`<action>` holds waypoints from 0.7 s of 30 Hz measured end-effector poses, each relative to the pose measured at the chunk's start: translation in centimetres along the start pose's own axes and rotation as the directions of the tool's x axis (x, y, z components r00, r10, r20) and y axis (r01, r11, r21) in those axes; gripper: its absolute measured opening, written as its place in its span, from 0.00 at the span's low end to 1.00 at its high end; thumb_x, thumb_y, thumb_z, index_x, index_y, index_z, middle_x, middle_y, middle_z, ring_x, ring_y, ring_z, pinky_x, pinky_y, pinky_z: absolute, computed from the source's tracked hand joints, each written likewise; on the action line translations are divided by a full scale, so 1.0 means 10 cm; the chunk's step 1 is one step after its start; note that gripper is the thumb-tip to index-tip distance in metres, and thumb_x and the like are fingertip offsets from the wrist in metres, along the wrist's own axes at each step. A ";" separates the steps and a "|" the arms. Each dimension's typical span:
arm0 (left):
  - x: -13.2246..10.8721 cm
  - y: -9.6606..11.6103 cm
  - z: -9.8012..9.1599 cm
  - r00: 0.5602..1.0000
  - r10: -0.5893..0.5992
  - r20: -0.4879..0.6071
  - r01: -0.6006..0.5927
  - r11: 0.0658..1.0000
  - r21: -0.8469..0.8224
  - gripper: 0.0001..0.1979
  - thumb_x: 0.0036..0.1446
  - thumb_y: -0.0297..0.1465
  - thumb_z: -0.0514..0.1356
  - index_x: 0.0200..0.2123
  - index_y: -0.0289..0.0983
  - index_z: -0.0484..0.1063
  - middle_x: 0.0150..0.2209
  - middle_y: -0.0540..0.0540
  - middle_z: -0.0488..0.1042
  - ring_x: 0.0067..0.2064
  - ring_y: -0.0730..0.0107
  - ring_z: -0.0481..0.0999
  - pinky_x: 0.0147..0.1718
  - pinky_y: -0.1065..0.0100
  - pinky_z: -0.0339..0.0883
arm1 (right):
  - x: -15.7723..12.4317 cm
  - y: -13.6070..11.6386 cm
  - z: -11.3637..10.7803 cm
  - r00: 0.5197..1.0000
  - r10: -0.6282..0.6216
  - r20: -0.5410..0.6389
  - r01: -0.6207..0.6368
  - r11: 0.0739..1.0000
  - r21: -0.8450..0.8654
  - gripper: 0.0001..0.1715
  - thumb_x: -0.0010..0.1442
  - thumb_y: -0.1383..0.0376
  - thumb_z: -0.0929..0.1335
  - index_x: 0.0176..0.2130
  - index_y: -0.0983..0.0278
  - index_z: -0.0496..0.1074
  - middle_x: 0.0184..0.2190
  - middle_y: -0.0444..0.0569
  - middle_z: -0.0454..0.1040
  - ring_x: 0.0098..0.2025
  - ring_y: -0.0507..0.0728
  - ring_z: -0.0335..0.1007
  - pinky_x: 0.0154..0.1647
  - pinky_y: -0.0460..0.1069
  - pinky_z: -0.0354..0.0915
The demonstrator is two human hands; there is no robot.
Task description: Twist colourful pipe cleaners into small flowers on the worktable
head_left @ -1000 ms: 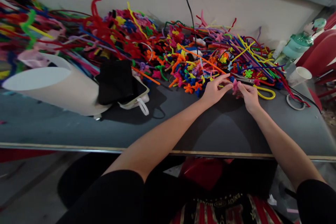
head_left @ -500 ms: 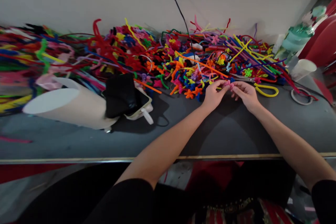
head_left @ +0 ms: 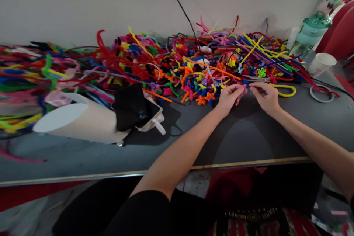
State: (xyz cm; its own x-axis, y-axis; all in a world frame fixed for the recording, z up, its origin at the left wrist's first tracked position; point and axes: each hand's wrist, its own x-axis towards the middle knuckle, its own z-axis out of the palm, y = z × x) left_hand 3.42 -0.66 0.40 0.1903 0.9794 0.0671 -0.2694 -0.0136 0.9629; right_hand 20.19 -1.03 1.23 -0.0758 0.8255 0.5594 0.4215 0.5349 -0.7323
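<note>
My left hand (head_left: 228, 97) pinches a small pink pipe-cleaner flower (head_left: 242, 88) at the front edge of a big heap of coloured pipe cleaners (head_left: 193, 59). My right hand (head_left: 265, 95) is just to its right, fingers curled and pinched a little apart from the flower. What its fingertips hold I cannot make out. Both hands rest low over the grey table (head_left: 243, 136). Finished little flowers (head_left: 203, 97) in orange, blue and yellow lie just left of my left hand.
A white paper roll (head_left: 80, 121) lies at the left, beside a black cloth on a phone (head_left: 135, 107). A yellow loop (head_left: 286, 89), tape ring (head_left: 320, 94), paper cup (head_left: 322, 63) and green bottle (head_left: 312, 33) stand at the right. A black cable (head_left: 182, 11) hangs down.
My hands have drawn slightly apart; the pink flower now stays with the left hand. The view has tilted and shifted, so the table sits lower and further right.
</note>
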 end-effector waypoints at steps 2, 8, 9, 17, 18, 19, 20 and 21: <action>0.00 0.02 0.00 1.000 0.004 0.017 -0.005 1.000 0.028 0.16 0.52 0.44 0.67 0.28 0.37 0.71 0.20 0.55 0.68 0.17 0.83 0.62 0.13 0.76 0.53 | 0.01 0.00 -0.02 1.000 0.008 0.020 -0.008 1.000 0.009 0.13 0.60 0.56 0.70 0.40 0.59 0.80 0.35 0.48 0.81 0.32 0.54 0.75 0.33 0.50 0.71; -0.04 0.01 0.00 0.999 0.019 0.045 -0.023 0.997 0.076 0.21 0.49 0.48 0.68 0.31 0.35 0.73 0.24 0.51 0.73 0.20 0.80 0.69 0.14 0.76 0.57 | 0.01 -0.05 -0.09 0.987 -0.132 0.088 0.132 0.991 0.012 0.06 0.58 0.61 0.72 0.35 0.56 0.82 0.34 0.47 0.82 0.35 0.56 0.77 0.37 0.52 0.72; -0.04 0.00 0.00 0.999 0.015 0.048 -0.018 0.997 0.076 0.22 0.48 0.49 0.68 0.30 0.35 0.73 0.23 0.51 0.73 0.20 0.80 0.69 0.15 0.76 0.57 | 0.01 -0.06 -0.10 0.984 -0.161 0.072 0.160 0.987 0.021 0.06 0.58 0.62 0.72 0.35 0.56 0.83 0.34 0.47 0.82 0.34 0.56 0.77 0.37 0.52 0.72; -0.04 0.04 -0.02 0.994 -0.012 0.108 0.012 1.000 0.001 0.23 0.46 0.50 0.70 0.25 0.35 0.73 0.21 0.51 0.71 0.20 0.81 0.67 0.17 0.76 0.59 | 0.02 -0.12 -0.07 0.992 -0.045 0.118 0.031 0.993 0.117 0.05 0.56 0.59 0.74 0.33 0.56 0.83 0.32 0.46 0.82 0.33 0.55 0.77 0.33 0.50 0.71; -0.04 0.04 -0.02 0.993 -0.010 0.118 0.009 1.000 0.010 0.23 0.46 0.51 0.69 0.25 0.35 0.73 0.21 0.52 0.71 0.20 0.81 0.67 0.17 0.76 0.59 | 0.01 -0.12 -0.07 0.993 -0.032 0.110 0.019 0.993 0.117 0.06 0.56 0.59 0.74 0.33 0.56 0.83 0.32 0.46 0.82 0.33 0.55 0.77 0.33 0.50 0.71; -0.05 0.04 -0.02 0.992 -0.007 0.127 0.004 1.000 0.024 0.24 0.46 0.51 0.69 0.25 0.35 0.73 0.20 0.52 0.70 0.19 0.81 0.66 0.17 0.76 0.59 | 0.01 -0.11 -0.06 0.995 -0.028 0.101 0.016 0.993 0.114 0.05 0.55 0.59 0.74 0.33 0.56 0.83 0.32 0.46 0.82 0.32 0.55 0.77 0.33 0.51 0.71; -0.05 0.03 -0.02 0.991 -0.006 0.131 0.001 0.999 0.038 0.24 0.46 0.52 0.69 0.25 0.35 0.73 0.20 0.52 0.70 0.19 0.81 0.66 0.18 0.76 0.59 | 0.00 -0.11 -0.06 0.995 -0.032 0.094 0.022 0.994 0.111 0.05 0.55 0.59 0.74 0.33 0.56 0.83 0.31 0.46 0.82 0.32 0.55 0.77 0.33 0.51 0.72; -0.05 0.02 -0.02 0.992 -0.002 0.127 -0.004 0.999 0.048 0.24 0.46 0.52 0.69 0.25 0.35 0.73 0.19 0.52 0.69 0.19 0.81 0.65 0.18 0.76 0.59 | 0.00 -0.10 -0.05 0.995 -0.042 0.090 0.033 0.994 0.107 0.05 0.56 0.59 0.74 0.33 0.56 0.83 0.31 0.47 0.82 0.32 0.55 0.77 0.33 0.51 0.72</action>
State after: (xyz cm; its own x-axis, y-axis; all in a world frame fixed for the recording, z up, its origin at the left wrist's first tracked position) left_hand 3.06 -1.08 0.55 0.3094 0.9459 0.0977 -0.2241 -0.0273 0.9742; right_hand 20.22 -1.69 2.17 -0.1750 0.8150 0.5525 0.3192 0.5778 -0.7512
